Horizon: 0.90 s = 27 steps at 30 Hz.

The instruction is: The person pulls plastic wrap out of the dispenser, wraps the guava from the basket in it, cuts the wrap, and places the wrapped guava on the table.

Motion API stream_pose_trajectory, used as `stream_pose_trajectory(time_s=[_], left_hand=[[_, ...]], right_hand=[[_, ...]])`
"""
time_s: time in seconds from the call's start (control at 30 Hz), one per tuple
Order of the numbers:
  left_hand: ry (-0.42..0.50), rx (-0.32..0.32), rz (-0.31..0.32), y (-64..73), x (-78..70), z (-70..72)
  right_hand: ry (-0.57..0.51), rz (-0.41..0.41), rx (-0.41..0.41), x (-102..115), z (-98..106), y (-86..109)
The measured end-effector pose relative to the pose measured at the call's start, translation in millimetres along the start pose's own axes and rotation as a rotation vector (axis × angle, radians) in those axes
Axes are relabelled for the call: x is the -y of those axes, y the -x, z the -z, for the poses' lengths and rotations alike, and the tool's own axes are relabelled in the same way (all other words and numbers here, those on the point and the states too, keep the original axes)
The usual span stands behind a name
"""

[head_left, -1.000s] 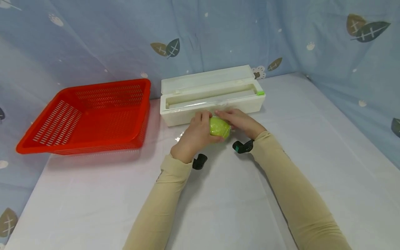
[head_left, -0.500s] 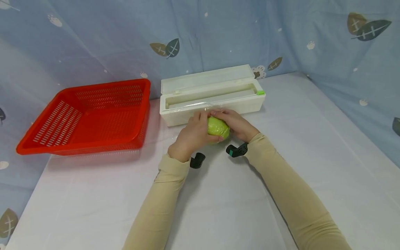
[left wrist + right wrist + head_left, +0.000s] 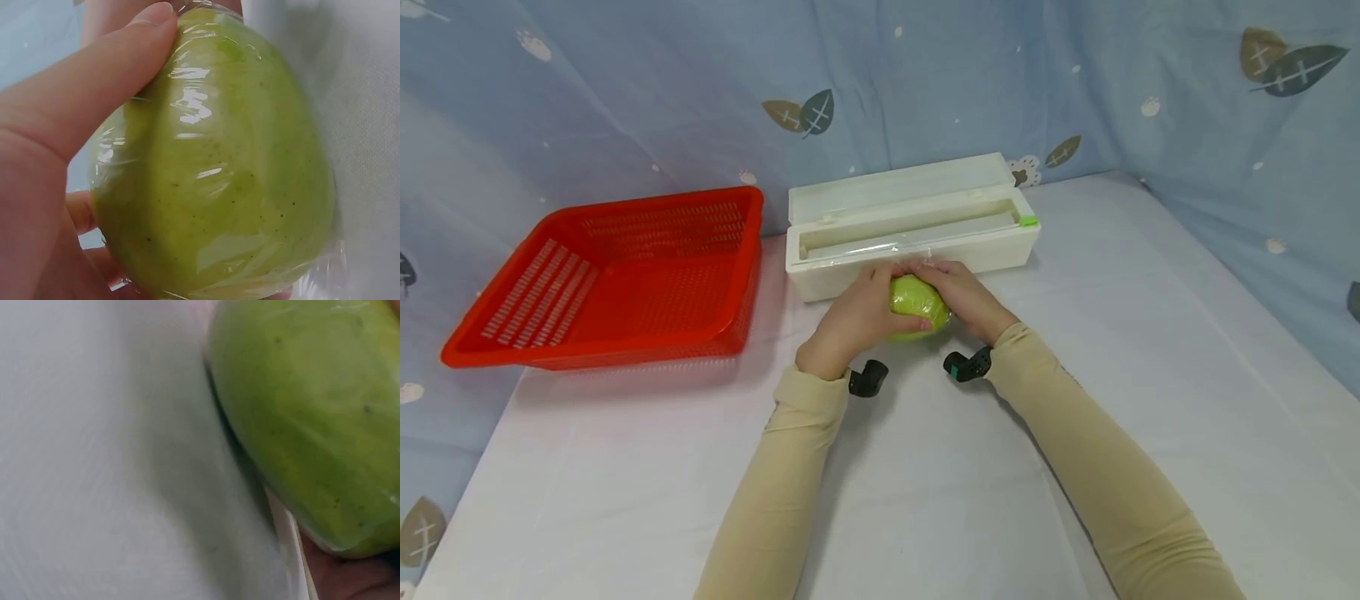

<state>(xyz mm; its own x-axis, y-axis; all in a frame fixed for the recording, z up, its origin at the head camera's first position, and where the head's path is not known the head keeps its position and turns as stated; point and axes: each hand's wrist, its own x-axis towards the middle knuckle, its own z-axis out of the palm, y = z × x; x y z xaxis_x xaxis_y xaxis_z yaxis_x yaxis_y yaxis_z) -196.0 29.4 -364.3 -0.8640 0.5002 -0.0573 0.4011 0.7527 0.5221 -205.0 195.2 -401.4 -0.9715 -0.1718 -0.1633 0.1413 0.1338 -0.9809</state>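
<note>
A rounded yellow-green fruit (image 3: 917,302), finely speckled and narrower at one end, is wrapped in shiny cling film, just in front of a long white box. My left hand (image 3: 857,312) grips its left side, with the thumb across the near face. The left wrist view shows the wrapped fruit (image 3: 231,156) large, with film wrinkled at both ends. My right hand (image 3: 966,298) holds the far right side, its fingertips meeting the left hand's at the top. Part of that hand shows below the fruit (image 3: 319,425) in the right wrist view.
The white cling film box (image 3: 917,252) stands behind the hands, lid raised, with clear film over its front edge and a bright green tab (image 3: 1028,221) at the right end. A red slotted basket (image 3: 722,337) stands at left on the white-covered table (image 3: 925,500).
Both hands and the wrapped fruit have shifted slightly left. The right hand has come in closer over the fruit, its fingertips now beside the left hand's. The box and basket stay put.
</note>
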Motion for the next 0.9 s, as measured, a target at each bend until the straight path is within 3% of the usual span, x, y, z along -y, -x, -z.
stream_pose_trajectory(time_s=[0.1, 0.33, 0.53, 0.9], left_hand=[[0.028, 0.009, -0.005, -1.1, 2.8, 1.7], [0.235, 0.004, -0.135, -7.7, 12.0, 5.0], [0.229, 0.051, -0.058, -6.8, 13.9, 5.8], [0.209, 0.063, -0.023, -5.8, 13.2, 8.9]], right_hand=[[0.047, 0.022, -0.003, -2.7, -0.1, -2.0], [0.190, 0.116, 0.002, 0.4, 1.8, 0.8], [0.184, 0.125, 0.054, -3.2, 8.2, 2.0], [0.221, 0.172, 0.130, -0.2, 14.5, 6.4]])
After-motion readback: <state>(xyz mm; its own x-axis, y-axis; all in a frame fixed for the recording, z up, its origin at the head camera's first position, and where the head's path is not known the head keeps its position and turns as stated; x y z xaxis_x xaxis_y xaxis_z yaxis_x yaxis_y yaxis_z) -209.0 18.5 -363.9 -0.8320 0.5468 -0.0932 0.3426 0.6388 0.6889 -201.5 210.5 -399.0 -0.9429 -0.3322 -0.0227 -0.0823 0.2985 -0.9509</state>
